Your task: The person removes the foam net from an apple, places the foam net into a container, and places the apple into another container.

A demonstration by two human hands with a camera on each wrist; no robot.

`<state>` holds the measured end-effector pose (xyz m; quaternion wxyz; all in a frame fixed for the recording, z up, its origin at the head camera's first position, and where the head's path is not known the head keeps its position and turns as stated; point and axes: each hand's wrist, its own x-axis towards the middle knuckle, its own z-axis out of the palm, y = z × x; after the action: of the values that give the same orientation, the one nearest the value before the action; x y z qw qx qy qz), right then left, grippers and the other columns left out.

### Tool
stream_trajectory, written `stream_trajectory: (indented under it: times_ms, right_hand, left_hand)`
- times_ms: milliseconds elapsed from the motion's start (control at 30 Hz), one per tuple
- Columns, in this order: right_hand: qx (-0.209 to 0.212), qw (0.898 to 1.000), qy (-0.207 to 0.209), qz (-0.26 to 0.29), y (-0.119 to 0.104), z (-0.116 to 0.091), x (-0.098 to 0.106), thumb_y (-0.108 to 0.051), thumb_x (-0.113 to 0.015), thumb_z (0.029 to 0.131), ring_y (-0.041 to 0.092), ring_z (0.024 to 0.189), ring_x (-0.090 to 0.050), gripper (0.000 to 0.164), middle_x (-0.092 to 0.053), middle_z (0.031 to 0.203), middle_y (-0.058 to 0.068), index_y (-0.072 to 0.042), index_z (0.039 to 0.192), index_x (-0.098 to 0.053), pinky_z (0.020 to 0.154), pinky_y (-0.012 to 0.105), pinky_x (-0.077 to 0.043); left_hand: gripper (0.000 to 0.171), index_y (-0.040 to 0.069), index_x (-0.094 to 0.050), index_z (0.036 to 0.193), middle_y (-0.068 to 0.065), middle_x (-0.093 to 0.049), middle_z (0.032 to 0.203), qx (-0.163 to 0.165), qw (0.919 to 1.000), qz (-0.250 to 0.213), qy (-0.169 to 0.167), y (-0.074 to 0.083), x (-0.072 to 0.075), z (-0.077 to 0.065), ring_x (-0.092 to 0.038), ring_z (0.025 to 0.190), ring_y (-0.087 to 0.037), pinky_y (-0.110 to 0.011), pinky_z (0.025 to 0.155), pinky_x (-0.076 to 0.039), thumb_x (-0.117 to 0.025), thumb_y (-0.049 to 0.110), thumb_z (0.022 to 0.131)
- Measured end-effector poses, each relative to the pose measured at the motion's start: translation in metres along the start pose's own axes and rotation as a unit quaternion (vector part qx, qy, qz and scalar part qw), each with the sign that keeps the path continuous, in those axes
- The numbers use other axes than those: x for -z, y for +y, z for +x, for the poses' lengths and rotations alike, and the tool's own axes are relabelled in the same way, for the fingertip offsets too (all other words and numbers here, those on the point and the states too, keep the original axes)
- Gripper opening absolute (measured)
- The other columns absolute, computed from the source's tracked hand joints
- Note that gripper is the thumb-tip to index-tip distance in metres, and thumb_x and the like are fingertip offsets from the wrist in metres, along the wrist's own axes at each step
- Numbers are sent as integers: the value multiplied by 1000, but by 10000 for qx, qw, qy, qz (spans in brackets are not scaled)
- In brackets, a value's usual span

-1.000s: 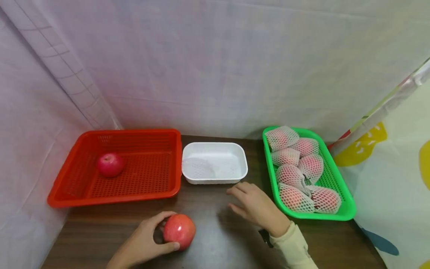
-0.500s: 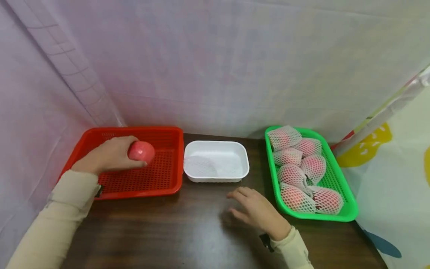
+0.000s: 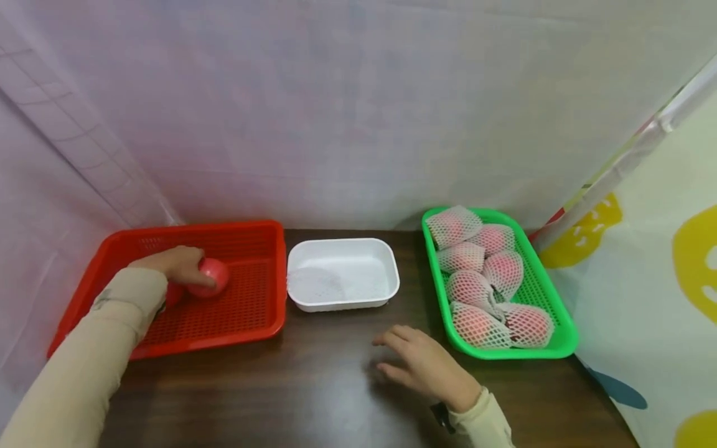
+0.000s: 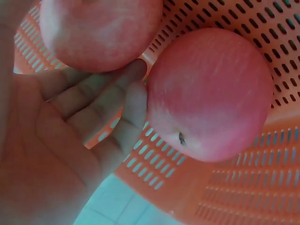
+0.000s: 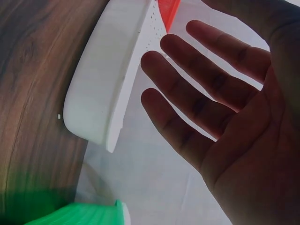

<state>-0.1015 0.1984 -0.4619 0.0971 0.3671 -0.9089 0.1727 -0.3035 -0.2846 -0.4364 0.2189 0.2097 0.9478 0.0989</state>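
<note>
My left hand (image 3: pixel 182 264) is inside the red basket (image 3: pixel 243 338), with its thumb and fingers around a red apple (image 3: pixel 215 278). In the left wrist view this apple (image 4: pixel 101 33) lies against the fingers (image 4: pixel 96 105). A second apple (image 4: pixel 211 93) sits beside the little finger there; in the head view this other apple (image 3: pixel 175 294) is mostly hidden beneath the hand and sleeve. Over the table's middle, my right hand (image 3: pixel 428 364) holds nothing, its fingers relaxed and spread. The right wrist view shows its bare palm (image 5: pixel 243 136).
Between the baskets stands a white tray (image 3: pixel 364 303) with a pale foam net (image 3: pixel 316 285) inside. At right, a green basket (image 3: pixel 562 333) contains several apples in foam nets (image 3: pixel 482 325). A pale cloth (image 3: pixel 336 124) hangs behind the dark wooden table (image 3: pixel 313 392).
My left hand has carried the apple from the front of the table up and left into the red basket, then lower beside the other apple. The right hand has stayed nearly still.
</note>
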Motion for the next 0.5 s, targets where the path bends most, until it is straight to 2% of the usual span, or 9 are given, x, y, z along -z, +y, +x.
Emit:
stream_trajectory:
  times_ms: [133, 200, 267, 333, 433, 500]
  right_hand:
    - [55, 9999, 16, 92, -2, 4, -2, -28, -80, 85, 14, 99, -62, 35, -64, 106, -6, -16, 115, -66, 86, 33, -53]
    - [106, 9998, 40, 168, -2, 5, -3, -27, -81, 84, 13, 98, -62, 35, -64, 106, -6, -16, 115, -67, 86, 32, -53]
    - [133, 9997, 33, 214, -2, 5, -5, -26, -81, 84, 13, 99, -62, 36, -64, 106, -6, -16, 115, -67, 86, 32, -53]
    - [123, 9997, 12, 224, -2, 4, -6, -27, -80, 85, 12, 99, -62, 35, -64, 106, -6, -16, 116, -67, 86, 31, -52]
    - [50, 9998, -36, 205, -4, 1, -7, -28, -79, 85, 12, 99, -62, 35, -64, 106, -7, -17, 116, -67, 86, 32, -53]
    - [-33, 9997, -63, 217, -6, -1, -7, -29, -80, 85, 13, 99, -62, 35, -64, 106, -6, -17, 115, -67, 85, 33, -53]
  left_hand:
    - [74, -19, -52, 121, -24, -63, 102, 56, 9989, 78, 457, 13, 4, -21, -59, 95, -40, -58, 86, -49, -77, 40, 84]
    - [72, -15, -53, 123, -26, -63, 105, 113, 9963, 156, 841, 28, 5, -40, -59, 95, -41, -59, 84, -49, -77, 41, 85]
    - [66, -9, -56, 121, -24, -62, 104, 129, 9908, 201, 1333, 52, 0, -62, -59, 93, -39, -59, 80, -50, -77, 41, 85]
    - [67, -6, -54, 128, -27, -61, 115, 109, 9837, 196, 1785, 81, -10, -85, -59, 101, -43, -62, 83, -49, -77, 41, 86]
    - [65, -1, -55, 132, -26, -61, 123, -76, 9698, 36, 2437, 128, -40, -114, -59, 108, -44, -63, 87, -48, -79, 38, 85]
    - [66, 3, -56, 135, -22, -60, 128, -26, 9684, -189, 2488, 158, -65, -126, -58, 114, -42, -63, 90, -48, -80, 38, 85]
